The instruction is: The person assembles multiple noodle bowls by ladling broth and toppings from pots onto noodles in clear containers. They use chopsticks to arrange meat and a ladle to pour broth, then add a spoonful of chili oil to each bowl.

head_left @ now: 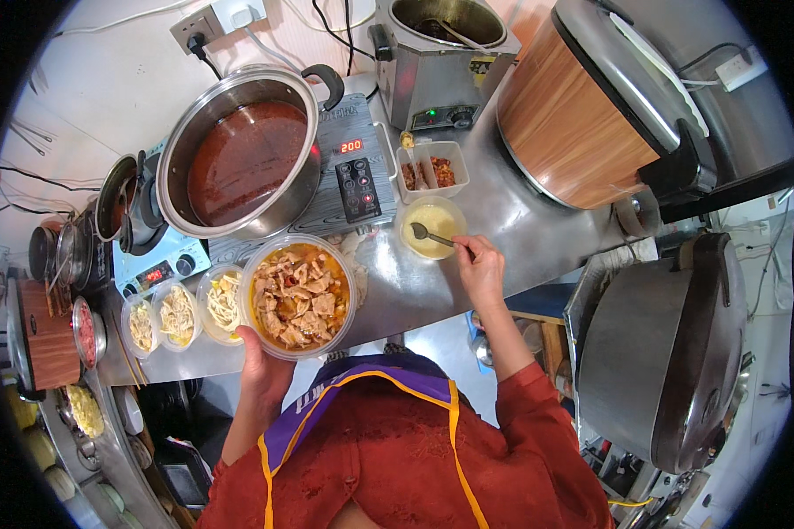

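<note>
My left hand (260, 368) grips the near edge of a round clear plastic bowl (300, 295), its thumb up along the rim and the other fingers mostly hidden. Cooked meat pieces in reddish-orange broth fill this bowl. Between thumb and fingers, my right hand (481, 266) pinches the handle of a dark spoon (421, 231). The spoon's head is over a small round tub (404, 240) of pale yellow sauce; I cannot tell whether it touches the sauce. Just beyond that tub stands a white divided container (454, 183) with reddish-brown seasonings and a small spoon.
A large steel pot (172, 167) of red-brown broth stands on an induction cooker (375, 132). Plastic bowls of pale noodle-like strips (178, 316) line up at left. A steel warmer (397, 79) and wood-patterned cooker (573, 123) stand behind; a big grey lidded cooker (635, 344) is at right.
</note>
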Demonstrator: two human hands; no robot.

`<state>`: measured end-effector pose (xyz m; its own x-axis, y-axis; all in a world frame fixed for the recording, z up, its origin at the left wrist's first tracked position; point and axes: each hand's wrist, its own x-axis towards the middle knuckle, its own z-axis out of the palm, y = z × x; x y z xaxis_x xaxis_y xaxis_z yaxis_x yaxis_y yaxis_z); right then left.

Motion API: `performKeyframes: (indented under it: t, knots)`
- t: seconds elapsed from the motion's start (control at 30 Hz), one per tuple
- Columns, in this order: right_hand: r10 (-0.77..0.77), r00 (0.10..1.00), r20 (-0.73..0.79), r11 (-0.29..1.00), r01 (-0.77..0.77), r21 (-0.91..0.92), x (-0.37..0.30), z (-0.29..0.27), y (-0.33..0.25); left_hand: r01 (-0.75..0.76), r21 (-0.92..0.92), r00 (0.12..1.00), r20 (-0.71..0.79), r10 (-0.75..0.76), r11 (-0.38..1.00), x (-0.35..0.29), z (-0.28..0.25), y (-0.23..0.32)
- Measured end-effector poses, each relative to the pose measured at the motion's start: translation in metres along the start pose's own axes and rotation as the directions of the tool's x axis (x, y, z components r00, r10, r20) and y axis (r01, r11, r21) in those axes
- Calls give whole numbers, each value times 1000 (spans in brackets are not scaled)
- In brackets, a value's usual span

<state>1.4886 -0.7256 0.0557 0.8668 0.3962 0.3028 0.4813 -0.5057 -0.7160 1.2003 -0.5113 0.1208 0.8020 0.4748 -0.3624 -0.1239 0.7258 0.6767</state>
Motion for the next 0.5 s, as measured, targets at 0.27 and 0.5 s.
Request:
performKeyframes:
  t: [0.27, 0.5]
  knots:
    - [464, 823, 328, 729, -565, 388, -4, 3, 21, 25, -8, 999, 38, -25, 1000, 12, 4, -3]
    - [463, 810, 359, 572, -583, 578, 9, -37, -17, 91, 31, 991, 96, -93, 995, 41, 2, -25]
